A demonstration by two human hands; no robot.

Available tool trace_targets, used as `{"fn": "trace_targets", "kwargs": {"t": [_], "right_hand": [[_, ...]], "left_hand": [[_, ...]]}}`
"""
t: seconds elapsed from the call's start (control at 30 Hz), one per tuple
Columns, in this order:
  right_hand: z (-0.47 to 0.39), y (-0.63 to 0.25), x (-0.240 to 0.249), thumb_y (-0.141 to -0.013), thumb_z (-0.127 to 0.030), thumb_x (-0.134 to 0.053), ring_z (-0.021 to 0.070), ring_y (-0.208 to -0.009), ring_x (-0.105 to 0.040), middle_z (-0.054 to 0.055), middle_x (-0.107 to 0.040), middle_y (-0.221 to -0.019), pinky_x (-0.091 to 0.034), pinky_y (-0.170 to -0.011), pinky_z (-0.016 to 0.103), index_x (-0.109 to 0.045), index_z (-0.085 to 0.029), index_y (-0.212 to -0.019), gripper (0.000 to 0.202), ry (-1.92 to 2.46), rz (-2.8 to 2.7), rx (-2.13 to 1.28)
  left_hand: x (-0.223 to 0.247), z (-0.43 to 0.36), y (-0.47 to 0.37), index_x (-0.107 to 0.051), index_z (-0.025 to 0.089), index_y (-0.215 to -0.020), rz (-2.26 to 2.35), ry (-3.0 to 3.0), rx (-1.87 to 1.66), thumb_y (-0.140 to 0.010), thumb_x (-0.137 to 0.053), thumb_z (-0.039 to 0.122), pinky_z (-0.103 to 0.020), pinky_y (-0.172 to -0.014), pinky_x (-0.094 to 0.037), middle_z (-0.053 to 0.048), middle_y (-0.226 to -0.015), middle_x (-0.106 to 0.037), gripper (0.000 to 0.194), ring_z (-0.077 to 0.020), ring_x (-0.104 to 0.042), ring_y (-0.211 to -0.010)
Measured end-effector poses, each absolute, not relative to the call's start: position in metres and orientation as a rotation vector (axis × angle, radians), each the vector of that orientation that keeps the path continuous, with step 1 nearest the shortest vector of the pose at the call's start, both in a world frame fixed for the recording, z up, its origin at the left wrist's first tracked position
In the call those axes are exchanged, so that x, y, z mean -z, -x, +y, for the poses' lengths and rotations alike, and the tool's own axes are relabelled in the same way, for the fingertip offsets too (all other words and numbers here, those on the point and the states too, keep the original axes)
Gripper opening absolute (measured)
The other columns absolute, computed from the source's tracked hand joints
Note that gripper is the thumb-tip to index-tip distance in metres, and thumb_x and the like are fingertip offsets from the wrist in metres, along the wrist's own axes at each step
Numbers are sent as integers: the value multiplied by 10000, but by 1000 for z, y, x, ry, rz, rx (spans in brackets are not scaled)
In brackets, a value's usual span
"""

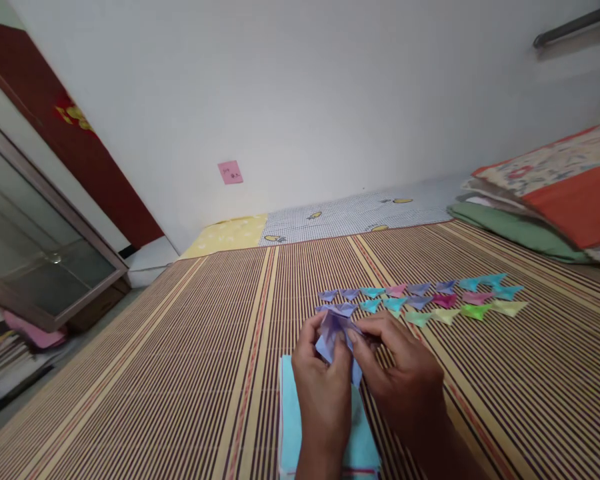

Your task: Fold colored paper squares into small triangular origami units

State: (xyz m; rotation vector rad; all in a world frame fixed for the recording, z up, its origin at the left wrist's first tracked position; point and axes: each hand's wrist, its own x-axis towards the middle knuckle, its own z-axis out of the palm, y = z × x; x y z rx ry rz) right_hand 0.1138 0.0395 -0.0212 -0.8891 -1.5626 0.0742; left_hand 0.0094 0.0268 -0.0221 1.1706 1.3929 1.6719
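Between my two hands is a sheet of purple origami paper point(334, 327), partly folded, with creased flaps standing up. My left hand point(325, 383) grips it from the left, thumb pressed on its front. From the right, my right hand point(403, 363) pinches its edge between thumb and fingers. Under my hands lies a light blue stack of paper point(290, 427) with red edges, partly covered by my left hand and wrist. Just beyond, several small folded paper pieces point(445, 300) in purple, blue, pink, green and yellow stand in rows; some are partly hidden behind the held paper.
A striped bamboo mat point(190, 360) covers the bed. Folded bedding point(555, 193) is piled at the right, and a patterned cloth point(330, 217) runs along the wall. On the wall sticks a pink note point(230, 172). A glass-panelled cabinet door point(40, 233) stands at the left.
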Motion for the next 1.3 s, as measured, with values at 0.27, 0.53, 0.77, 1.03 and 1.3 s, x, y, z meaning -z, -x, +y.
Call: {"fn": "trace_targets", "kwargs": {"t": [0.27, 0.53, 0.77, 1.03, 1.3], "right_hand": [[42, -114, 21, -926, -69, -567, 161, -713, -652, 13, -652, -800, -519, -645, 263, -616, -226, -918, 164, 906, -1576, 21], [40, -120, 24, -910, -55, -532, 196, -875, -705, 24, -723, -927, -553, -750, 301, -690, -253, -1011, 273, 895, -1460, -197], [43, -126, 24, -920, -51, -525, 196, -872, -697, 26, -708, -915, -545, -757, 315, -748, -255, -1000, 314, 818, -1466, -281], [47, -139, 19, -943, -42, -517, 186, -885, -718, 49, -716, -941, -570, -733, 286, -773, -241, -986, 327, 691, -1726, -297], [48, -135, 23, -1000, -390, -589, 200, -825, -726, 74, -774, -972, -598, -740, 316, -719, -222, -1203, 295, 918, -1398, -957]], "left_hand": [[21, 20, -11, -776, 267, -1012, 1534, -1238, -1941, -825, -719, 151, -305, -763, -529, -44, -922, -755, 228, -242, -683, -881], [13, 19, -11, -733, 222, -935, 1204, -1058, -1812, -787, -709, 146, -234, -677, -517, -20, -876, -730, 168, -175, -661, -768], [2, 18, 5, -699, 221, -1205, 891, -925, -1585, -801, -787, 234, -251, -751, -544, -79, -1058, -784, 414, -185, -716, -855], [13, 25, 24, -768, 124, -957, 842, -850, -1398, -813, -834, 431, -210, -602, -472, -35, -733, -718, 345, -107, -587, -601], [16, 26, 16, -741, 149, -766, 1067, -916, -1650, -751, -872, 398, -202, -577, -472, 3, -678, -677, 282, -108, -578, -602]]}}
